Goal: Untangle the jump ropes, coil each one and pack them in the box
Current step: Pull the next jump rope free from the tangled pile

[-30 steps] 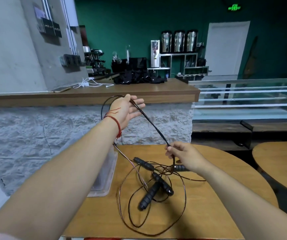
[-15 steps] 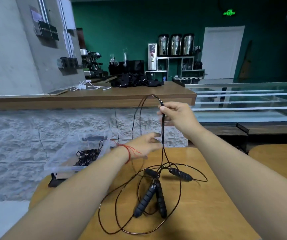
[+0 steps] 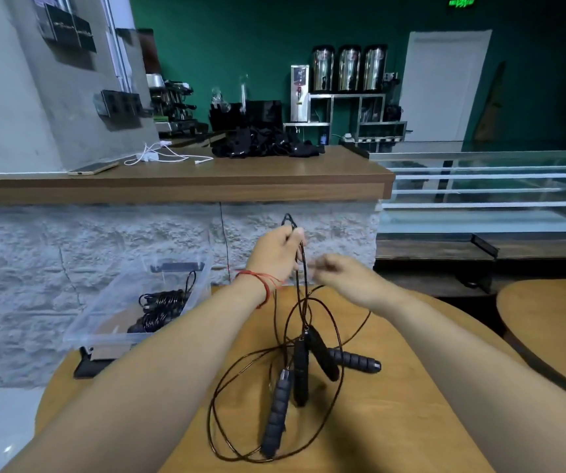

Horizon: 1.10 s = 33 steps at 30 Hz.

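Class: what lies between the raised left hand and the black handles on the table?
Head view: strands of thin dark cord hang from the left hand down to the handles.

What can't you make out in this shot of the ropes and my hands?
Right hand: head view, fingers motion-blurred, grip unclear.
Jump ropes: head view, cords overlap, handle pairing unclear.
Coil in the box: head view, small behind hazy plastic, rope count unclear.

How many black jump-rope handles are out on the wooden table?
4, all in the tangled jump ropes: nearest handle, middle handle beside it, slanted handle just right, ribbed handle farthest right. The clear box may hide more under its coiled rope.
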Each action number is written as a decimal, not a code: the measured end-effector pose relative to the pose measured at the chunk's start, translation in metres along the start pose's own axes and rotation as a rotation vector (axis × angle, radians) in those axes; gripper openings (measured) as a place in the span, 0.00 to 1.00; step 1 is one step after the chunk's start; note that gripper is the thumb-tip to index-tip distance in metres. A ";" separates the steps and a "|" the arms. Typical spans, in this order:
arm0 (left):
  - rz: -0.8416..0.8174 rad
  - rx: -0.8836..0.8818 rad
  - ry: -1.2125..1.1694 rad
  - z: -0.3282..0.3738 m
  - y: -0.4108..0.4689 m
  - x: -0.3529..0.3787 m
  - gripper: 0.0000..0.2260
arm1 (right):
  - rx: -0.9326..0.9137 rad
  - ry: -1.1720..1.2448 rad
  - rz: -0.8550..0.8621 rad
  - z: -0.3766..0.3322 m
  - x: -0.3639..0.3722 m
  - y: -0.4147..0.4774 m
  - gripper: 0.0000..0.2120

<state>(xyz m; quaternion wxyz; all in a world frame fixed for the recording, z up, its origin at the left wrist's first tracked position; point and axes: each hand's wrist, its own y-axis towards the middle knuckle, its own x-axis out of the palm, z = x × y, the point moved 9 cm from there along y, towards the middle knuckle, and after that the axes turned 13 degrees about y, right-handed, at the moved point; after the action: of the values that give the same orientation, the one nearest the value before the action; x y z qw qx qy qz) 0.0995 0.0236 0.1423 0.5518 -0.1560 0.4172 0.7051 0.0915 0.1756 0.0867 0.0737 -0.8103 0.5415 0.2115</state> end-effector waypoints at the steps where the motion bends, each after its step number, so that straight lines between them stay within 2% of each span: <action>1: -0.006 -0.005 -0.020 -0.001 0.006 -0.003 0.17 | 0.019 -0.061 -0.051 0.012 0.007 -0.001 0.15; 4: -0.003 -0.002 -0.069 0.001 0.023 -0.013 0.16 | 0.013 -0.216 -0.084 0.032 0.016 0.003 0.11; 8: 0.093 -0.022 -0.161 0.006 0.042 -0.042 0.15 | 0.033 -0.368 -0.121 0.054 0.017 0.010 0.05; 11: 0.175 0.026 -0.151 0.011 0.052 -0.065 0.15 | 0.049 -0.497 -0.155 0.065 0.019 0.012 0.11; 14: 0.221 0.038 -0.094 0.012 0.060 -0.078 0.16 | 0.099 -0.593 -0.081 0.066 0.009 0.019 0.11; 16: 0.200 0.028 0.014 0.007 0.063 -0.076 0.16 | 0.127 -0.507 0.051 0.066 -0.004 0.026 0.10; 18: 0.167 0.018 0.145 -0.002 0.063 -0.069 0.16 | 0.151 -0.187 0.176 0.074 -0.017 0.031 0.11; 20: 0.114 -0.009 0.200 -0.013 0.062 -0.062 0.17 | 0.177 -0.136 0.206 0.077 -0.023 0.029 0.12; 23: 0.028 -0.055 0.033 -0.024 0.059 -0.058 0.17 | 0.249 -0.452 0.153 0.089 -0.025 0.028 0.14; 25: 0.031 -0.051 -0.065 -0.021 0.059 -0.057 0.16 | 0.285 -0.586 0.122 0.098 -0.020 0.026 0.13; 26: 0.035 -0.051 -0.101 -0.018 0.059 -0.056 0.16 | 0.256 -0.607 0.126 0.096 -0.017 0.025 0.14; 28: 0.023 -0.071 -0.193 -0.013 0.058 -0.051 0.15 | 0.077 -0.574 0.194 0.075 -0.011 0.021 0.20; 30: 0.012 -0.080 -0.266 -0.007 0.057 -0.050 0.14 | -0.170 -0.504 0.233 0.045 0.003 0.015 0.15; 31: 0.008 -0.079 -0.285 -0.004 0.056 -0.049 0.13 | -0.222 -0.441 0.194 0.039 0.013 0.013 0.11; 33: 0.001 -0.074 -0.322 -0.002 0.055 -0.046 0.13 | -0.189 -0.323 0.068 0.042 0.037 0.012 0.08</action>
<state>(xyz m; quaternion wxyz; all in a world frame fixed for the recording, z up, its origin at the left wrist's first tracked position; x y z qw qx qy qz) 0.0646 -0.0096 0.1953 0.6053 -0.0608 0.2972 0.7359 0.0818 0.1537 0.0348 0.0763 -0.7503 0.5275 0.3912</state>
